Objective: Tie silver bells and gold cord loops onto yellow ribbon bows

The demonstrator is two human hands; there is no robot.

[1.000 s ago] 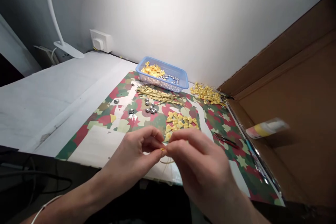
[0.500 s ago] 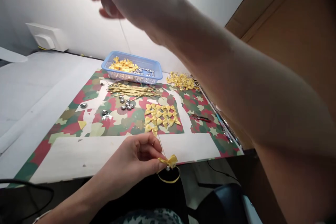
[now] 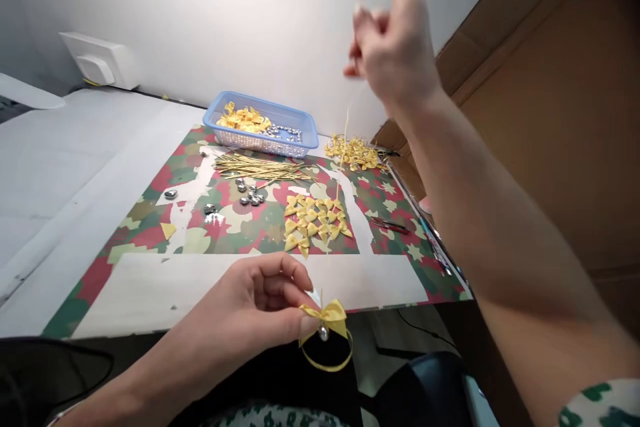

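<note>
My left hand [image 3: 270,303] pinches a yellow ribbon bow [image 3: 333,313] between thumb and fingers in front of the table edge. A small silver bead [image 3: 323,333] sits at the bow's centre, and a thin yellow loop [image 3: 327,369] hangs beneath. My right hand [image 3: 387,27] is raised high against the wall, its fingers curled and partly blurred, with a gap between thumb and index finger. A pale yellow thread [image 3: 343,153] runs up from the bow toward its lower fingers; where it meets them is unclear. Several yellow bows [image 3: 317,221] lie in rows beyond my left hand.
A blue basket [image 3: 313,142] with yellow bows and silver beads stands at the back. Before it lie gold strips [image 3: 260,167] and loose silver beads [image 3: 253,197]. Tweezers [image 3: 390,225] and a pile of finished-looking yellow pieces [image 3: 356,153] are to the right, beside a cardboard wall [image 3: 550,120].
My right hand has swung from the upper left to the right, staying raised, and the thread now shows below it. My left hand keeps its pinch on the bow.
</note>
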